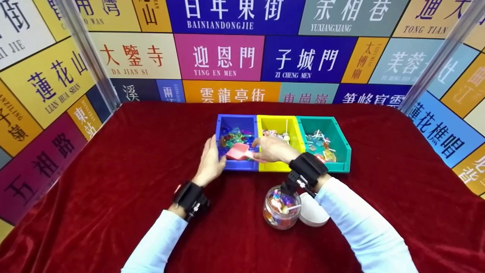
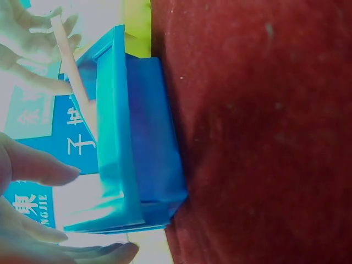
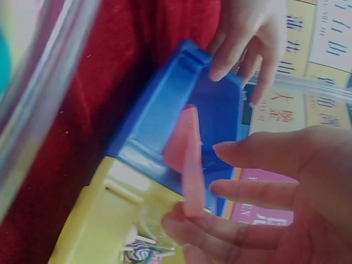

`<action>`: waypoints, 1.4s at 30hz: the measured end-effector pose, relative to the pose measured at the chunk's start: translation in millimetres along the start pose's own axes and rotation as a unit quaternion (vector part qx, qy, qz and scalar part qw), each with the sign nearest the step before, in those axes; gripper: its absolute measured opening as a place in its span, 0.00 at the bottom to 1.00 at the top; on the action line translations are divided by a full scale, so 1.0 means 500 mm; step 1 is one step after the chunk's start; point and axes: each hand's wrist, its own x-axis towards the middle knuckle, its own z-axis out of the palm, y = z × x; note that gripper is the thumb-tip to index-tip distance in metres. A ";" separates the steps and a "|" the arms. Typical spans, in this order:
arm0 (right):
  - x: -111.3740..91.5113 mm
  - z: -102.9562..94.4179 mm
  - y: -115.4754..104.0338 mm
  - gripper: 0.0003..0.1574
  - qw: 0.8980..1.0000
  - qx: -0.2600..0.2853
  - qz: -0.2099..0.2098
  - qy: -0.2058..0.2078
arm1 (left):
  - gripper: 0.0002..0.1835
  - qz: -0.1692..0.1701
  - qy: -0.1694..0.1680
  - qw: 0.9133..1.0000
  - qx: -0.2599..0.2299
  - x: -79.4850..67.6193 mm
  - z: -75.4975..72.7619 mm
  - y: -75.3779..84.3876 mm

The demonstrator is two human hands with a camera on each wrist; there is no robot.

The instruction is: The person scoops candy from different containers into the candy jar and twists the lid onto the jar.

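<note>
A pink scoop (image 1: 238, 151) lies slanted in the blue bin (image 1: 239, 166), among small colourful clear pieces (image 1: 233, 137). My right hand (image 1: 276, 148) is at the scoop's handle. In the right wrist view its thumb and index finger stand apart from the handle, while lower fingers touch the handle's end. At the blue bin's left side is my left hand (image 1: 210, 161), its thumb over the wall and its fairly straight fingers along the outside. Whether the thumb presses the wall cannot be told.
A yellow bin (image 1: 274, 167) with lollipops and a green bin (image 1: 343, 151) with mixed pieces adjoin the blue one. Nearer stands a clear jar (image 1: 281, 220) holding sweets, beside a white lid (image 1: 313, 212). Red cloth (image 1: 151, 144) covers the table; clear posts (image 1: 102, 83) rise at its back corners.
</note>
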 end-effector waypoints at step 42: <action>-0.312 0.155 0.185 0.51 0.991 0.006 -0.108 0.080 | 0.49 0.223 -0.383 0.896 -0.036 -0.103 0.076 0.133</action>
